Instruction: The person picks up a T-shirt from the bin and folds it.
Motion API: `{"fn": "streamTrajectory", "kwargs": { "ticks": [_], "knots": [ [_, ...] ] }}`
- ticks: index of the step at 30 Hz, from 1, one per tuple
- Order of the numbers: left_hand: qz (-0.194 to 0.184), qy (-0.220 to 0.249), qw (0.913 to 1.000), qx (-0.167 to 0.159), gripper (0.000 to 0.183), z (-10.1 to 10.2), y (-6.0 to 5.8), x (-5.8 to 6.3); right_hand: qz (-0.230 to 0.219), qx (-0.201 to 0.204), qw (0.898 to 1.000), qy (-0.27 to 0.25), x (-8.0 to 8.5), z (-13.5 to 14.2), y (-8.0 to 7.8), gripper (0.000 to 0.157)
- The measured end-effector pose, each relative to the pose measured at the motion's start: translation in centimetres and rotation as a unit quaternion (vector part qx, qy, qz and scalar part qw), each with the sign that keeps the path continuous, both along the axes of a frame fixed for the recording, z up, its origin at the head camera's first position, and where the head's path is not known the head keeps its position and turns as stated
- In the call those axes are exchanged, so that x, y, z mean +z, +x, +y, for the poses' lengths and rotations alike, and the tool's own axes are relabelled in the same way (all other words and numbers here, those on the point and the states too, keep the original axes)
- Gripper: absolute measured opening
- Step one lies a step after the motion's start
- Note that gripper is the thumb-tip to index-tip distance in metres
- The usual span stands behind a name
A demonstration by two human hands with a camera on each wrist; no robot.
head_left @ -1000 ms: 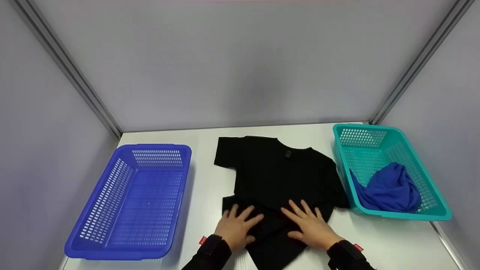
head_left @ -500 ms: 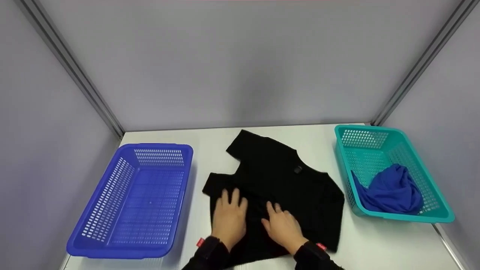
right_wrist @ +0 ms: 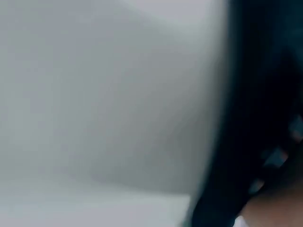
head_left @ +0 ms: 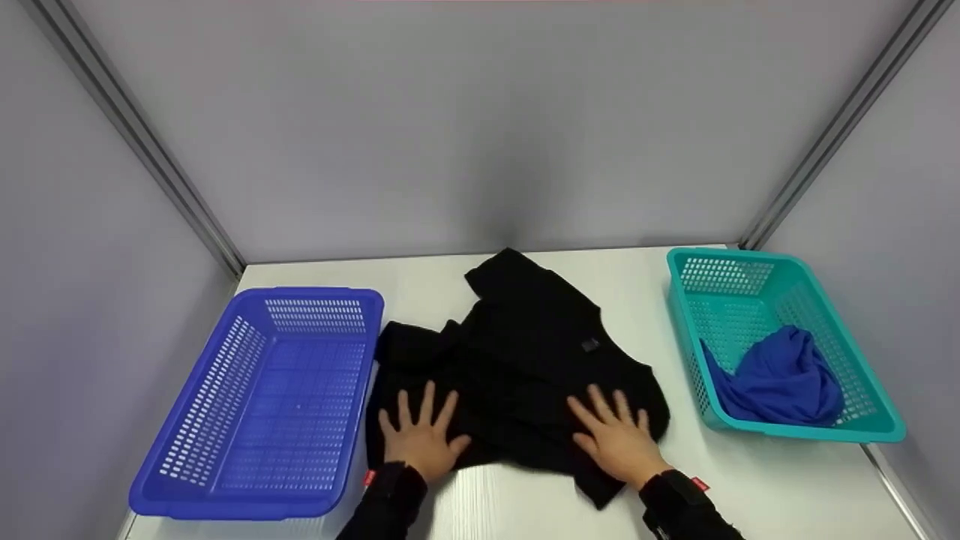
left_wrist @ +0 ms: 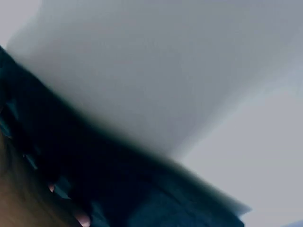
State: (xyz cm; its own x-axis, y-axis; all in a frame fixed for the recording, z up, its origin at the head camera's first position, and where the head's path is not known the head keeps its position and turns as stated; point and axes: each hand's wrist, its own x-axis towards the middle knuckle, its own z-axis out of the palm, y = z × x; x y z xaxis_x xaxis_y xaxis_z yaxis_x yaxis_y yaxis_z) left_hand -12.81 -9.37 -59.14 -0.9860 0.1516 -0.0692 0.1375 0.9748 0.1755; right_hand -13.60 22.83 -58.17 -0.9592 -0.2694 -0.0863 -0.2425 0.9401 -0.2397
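A black T-shirt [head_left: 517, 352] lies turned and rumpled on the white table, its neck label facing the right side in the head view. One sleeve points to the back, and its left part reaches the blue basket's edge. My left hand [head_left: 421, 439] rests with spread fingers on the shirt's front left part. Flat on the right part, with fingers spread too, lies my right hand [head_left: 616, 439]. In the left wrist view dark cloth [left_wrist: 109, 170] runs beside the hand; the right wrist view is blurred, with dark cloth [right_wrist: 251, 109] at its right.
At the left stands a blue plastic basket [head_left: 356, 405] with slotted walls. A teal basket [head_left: 787, 431] at the right holds a crumpled blue cloth [head_left: 787, 379]. Grey panels [head_left: 495, 127] enclose the white table [head_left: 510, 510] at the back and sides.
The shirt has turned clockwise and shifted left, its front edge drawn back from the table's front. Both hands moved together over it, then apart, the left hand ending farther left.
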Motion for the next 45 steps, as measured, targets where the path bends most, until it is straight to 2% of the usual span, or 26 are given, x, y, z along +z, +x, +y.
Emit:
{"fn": "streamTrajectory", "kwargs": {
  "ticks": [2,5,7,9,11,14,17,21,23,25,27,29,33,37,40,42,45],
  "knots": [
    [0.017,0.001,0.9999,-0.002,0.072,0.3,-0.5,0.0,0.020,-0.061,0.997,0.041,-0.4,0.4,0.2,0.057],
    [0.048,0.013,0.9974,-0.051,0.074,1.5,-0.1,-0.1,0.053,-0.135,0.985,0.092,-0.4,0.5,0.0,0.062],
    [0.051,0.012,0.9941,-0.095,0.075,2.3,0.6,-0.2,0.052,-0.163,0.979,0.110,-0.2,0.4,-0.5,0.065],
    [0.038,0.006,0.9922,-0.118,0.076,2.7,1.2,-0.5,0.034,-0.165,0.981,0.100,0.1,0.3,-1.1,0.068],
    [0.030,-0.004,0.9934,-0.110,0.078,2.6,1.5,-0.7,0.013,-0.143,0.988,0.062,0.3,0.3,-1.6,0.068],
    [0.015,-0.003,0.9983,-0.057,0.081,1.6,0.8,-0.8,-0.015,-0.086,0.996,-0.023,0.3,0.9,-2.0,0.065],
    [-0.004,0.021,0.9998,-0.007,0.080,-0.2,-0.2,-0.7,-0.005,-0.011,0.997,-0.071,-0.2,1.3,-1.8,0.063],
    [-0.015,0.050,0.9981,0.033,0.071,-2.3,-1.3,-0.4,0.040,0.113,0.991,-0.057,-0.9,0.8,-0.3,0.064],
    [-0.016,0.059,0.9969,0.049,0.067,-2.8,-1.6,0.0,0.036,0.168,0.984,-0.044,-1.3,0.4,0.7,0.066],
    [-0.016,0.064,0.9959,0.061,0.063,-2.9,-1.9,0.2,0.018,0.190,0.981,-0.038,-1.6,0.2,1.5,0.068],
    [-0.024,0.066,0.9954,0.065,0.062,-3.0,-2.3,0.4,0.008,0.178,0.983,-0.031,-1.8,0.4,1.7,0.067],
    [-0.025,0.063,0.9960,0.058,0.060,-2.9,-2.5,0.4,0.012,0.143,0.989,-0.030,-1.8,0.9,1.7,0.062],
    [-0.013,0.051,0.9984,0.020,0.057,-2.7,-2.6,0.5,0.042,0.064,0.997,-0.027,-1.8,2.7,0.9,0.056],
    [0.010,0.045,0.9985,-0.028,0.056,-2.2,-2.6,0.2,0.111,0.009,0.994,-0.021,-2.1,4.7,0.1,0.049],
    [0.031,0.049,0.9961,-0.065,0.059,-1.8,-2.8,-0.1,0.155,-0.029,0.987,-0.024,-2.1,5.8,-0.3,0.031],
    [0.047,0.046,0.9943,-0.084,0.063,-1.6,-2.9,-0.4,0.156,-0.054,0.986,-0.040,-1.8,6.4,-0.4,0.018],
    [0.072,0.022,0.9935,-0.085,0.069,-1.7,-3.0,-0.9,0.109,-0.074,0.987,-0.092,-0.8,6.9,-0.4,0.002]
  ]
}}
